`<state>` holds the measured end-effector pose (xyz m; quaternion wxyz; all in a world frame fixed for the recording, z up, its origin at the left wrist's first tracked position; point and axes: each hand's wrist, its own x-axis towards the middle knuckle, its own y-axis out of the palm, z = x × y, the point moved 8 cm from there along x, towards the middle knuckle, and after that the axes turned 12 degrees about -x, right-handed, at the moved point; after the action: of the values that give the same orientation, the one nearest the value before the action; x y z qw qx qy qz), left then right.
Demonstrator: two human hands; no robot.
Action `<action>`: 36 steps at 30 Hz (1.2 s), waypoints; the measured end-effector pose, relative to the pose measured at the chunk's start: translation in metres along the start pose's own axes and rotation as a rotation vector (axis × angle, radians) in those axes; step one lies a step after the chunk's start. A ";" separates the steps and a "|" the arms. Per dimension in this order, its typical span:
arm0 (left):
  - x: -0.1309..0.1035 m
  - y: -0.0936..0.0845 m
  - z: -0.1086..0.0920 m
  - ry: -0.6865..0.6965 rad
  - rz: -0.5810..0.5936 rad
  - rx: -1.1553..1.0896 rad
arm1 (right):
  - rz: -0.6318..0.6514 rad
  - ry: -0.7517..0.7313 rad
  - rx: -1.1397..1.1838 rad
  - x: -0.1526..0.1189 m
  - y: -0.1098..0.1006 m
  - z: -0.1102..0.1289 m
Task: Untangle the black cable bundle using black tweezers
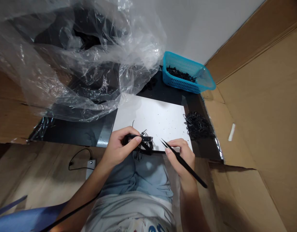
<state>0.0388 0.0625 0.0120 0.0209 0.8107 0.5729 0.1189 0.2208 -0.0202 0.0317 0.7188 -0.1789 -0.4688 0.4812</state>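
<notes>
Pinched between the thumb and fingers of my left hand [121, 145] is a glossy black strip-like part [146, 139]. Thin black strands [144, 148] tangle just below and beside it, at the near edge of a white sheet [148, 112]. My right hand [180, 154] holds black tweezers [184, 163], whose tips point up and left, apart from the black part. Small dark specks dot the sheet. To its right lies a heap of black looped pieces [199, 125].
A blue basket [203, 79] with black pieces stands at the back right. Clear plastic [138, 48] spreads over the left back. Cardboard [264, 90] rises on the right. A white power device [90, 166] with a black cable lies at lower left.
</notes>
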 end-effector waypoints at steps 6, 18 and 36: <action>0.000 0.002 -0.001 0.014 -0.006 0.018 | 0.081 0.046 0.004 0.007 0.012 -0.002; 0.000 0.001 0.000 0.028 -0.006 0.043 | 0.241 0.128 -0.055 0.004 0.015 -0.011; 0.000 0.004 0.002 -0.002 0.005 0.087 | 0.042 -0.063 0.396 0.007 0.006 0.033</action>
<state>0.0435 0.0612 0.0104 -0.0142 0.8125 0.5753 0.0933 0.1905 -0.0179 0.0472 0.7146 -0.0285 -0.3836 0.5843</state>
